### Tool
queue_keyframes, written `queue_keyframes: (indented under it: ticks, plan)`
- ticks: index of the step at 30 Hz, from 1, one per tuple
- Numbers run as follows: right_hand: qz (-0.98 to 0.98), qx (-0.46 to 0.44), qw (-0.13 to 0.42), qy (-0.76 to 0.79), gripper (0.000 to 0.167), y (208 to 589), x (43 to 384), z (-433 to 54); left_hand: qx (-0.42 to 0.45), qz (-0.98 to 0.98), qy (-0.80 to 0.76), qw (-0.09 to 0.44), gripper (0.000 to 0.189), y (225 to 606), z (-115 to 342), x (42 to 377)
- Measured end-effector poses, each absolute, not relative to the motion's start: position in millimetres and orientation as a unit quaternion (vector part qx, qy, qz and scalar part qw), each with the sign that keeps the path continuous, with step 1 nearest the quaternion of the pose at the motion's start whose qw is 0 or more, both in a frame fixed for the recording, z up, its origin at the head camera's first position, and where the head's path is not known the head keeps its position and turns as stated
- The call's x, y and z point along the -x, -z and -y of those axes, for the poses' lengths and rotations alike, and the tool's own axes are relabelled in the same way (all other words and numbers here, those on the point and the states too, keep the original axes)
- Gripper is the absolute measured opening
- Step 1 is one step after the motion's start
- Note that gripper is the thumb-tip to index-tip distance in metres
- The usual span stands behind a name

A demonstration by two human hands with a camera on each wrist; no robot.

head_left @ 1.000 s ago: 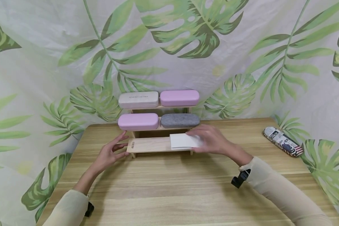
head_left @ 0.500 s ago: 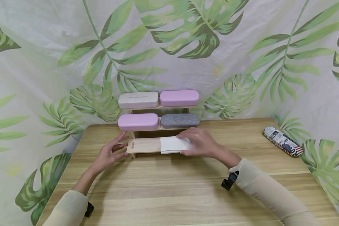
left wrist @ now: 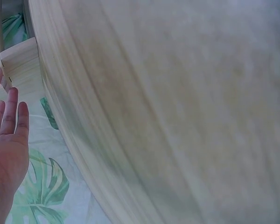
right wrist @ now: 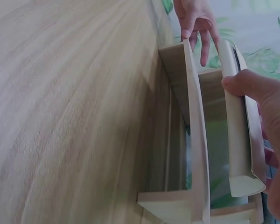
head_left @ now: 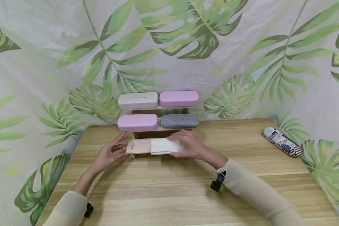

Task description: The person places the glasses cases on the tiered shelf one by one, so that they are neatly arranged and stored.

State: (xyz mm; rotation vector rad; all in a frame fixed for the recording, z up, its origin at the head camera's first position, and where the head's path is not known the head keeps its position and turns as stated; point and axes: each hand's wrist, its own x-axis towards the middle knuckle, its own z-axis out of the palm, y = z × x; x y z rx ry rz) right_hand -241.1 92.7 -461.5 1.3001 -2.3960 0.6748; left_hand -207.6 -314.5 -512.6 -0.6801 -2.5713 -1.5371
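Observation:
A white glasses case [head_left: 160,146] is over the lowest board of a small stepped wooden rack [head_left: 137,146]. My right hand [head_left: 190,145] grips its right part, thumb on the front edge and fingers behind. In the right wrist view, the case [right wrist: 238,140] is held just above the board, with a flap edge and folded end showing. My left hand [head_left: 108,156] is at the left end of the same board, its thumb touching the front corner. The fingers of the left hand [left wrist: 7,149] look fairly straight in the left wrist view.
On the middle step lie a pink case [head_left: 137,122] and a grey fabric case [head_left: 180,121]. Above them sit a pale grey case [head_left: 138,100] and another pink case [head_left: 179,98]. A printed case [head_left: 282,142] lies right on the wooden table [head_left: 169,194], before a leaf-patterned cloth [head_left: 237,47].
My right hand has moved left along the lowest board with the white glasses case in its grip. My left hand has stayed at the board's left end.

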Motion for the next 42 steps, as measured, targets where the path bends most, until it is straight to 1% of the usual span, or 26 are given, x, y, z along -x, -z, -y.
queue_keyframes:
  ticks: [5,12,20,26,33,42]
  plan:
    - [0.847,-0.445,0.162,-0.243,0.058,466.7,242.2,-83.0,0.224,0.836,0.499,0.035,0.098,512.4,314.9,207.9]
    - [0.862,-0.427,0.142,-0.234,0.058,470.5,243.9,-72.7,0.222,0.835,0.503,0.03,0.098,510.7,314.8,207.1]
    - [0.857,-0.43,0.157,-0.236,0.057,473.7,246.2,-58.5,0.225,0.831,0.508,0.032,0.098,511.1,315.6,207.4]
    - [0.865,-0.419,0.147,-0.233,0.057,475.3,246.9,-47.8,0.226,0.831,0.508,0.025,0.098,512.8,316.8,207.9]
    - [0.873,-0.406,0.152,-0.225,0.057,479.5,251.1,-36.4,0.222,0.829,0.514,0.016,0.098,512.4,317.1,207.7]
    - [0.88,-0.392,0.145,-0.225,0.056,480.5,251.2,-22.4,0.222,0.827,0.516,0.013,0.098,511.6,316.8,207.8]
